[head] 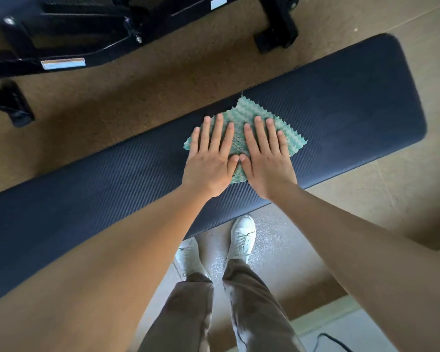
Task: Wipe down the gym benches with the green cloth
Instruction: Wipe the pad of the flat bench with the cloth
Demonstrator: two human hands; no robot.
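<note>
A long dark padded gym bench (341, 102) runs diagonally from the lower left to the upper right. The green cloth (247, 111) lies spread flat on its middle. My left hand (210, 161) presses flat on the cloth's left half with straight, spread fingers. Beside it, my right hand (266, 161) presses flat on the right half in the same way. The two thumbs touch over the cloth's centre. Much of the cloth is hidden under both palms.
A black metal frame of another bench (69, 39) stands on the brown floor at the top left, with a foot (277, 39) near the bench's far edge. My white shoes (241, 237) stand by the near edge. A black cable (333, 341) lies at the bottom right.
</note>
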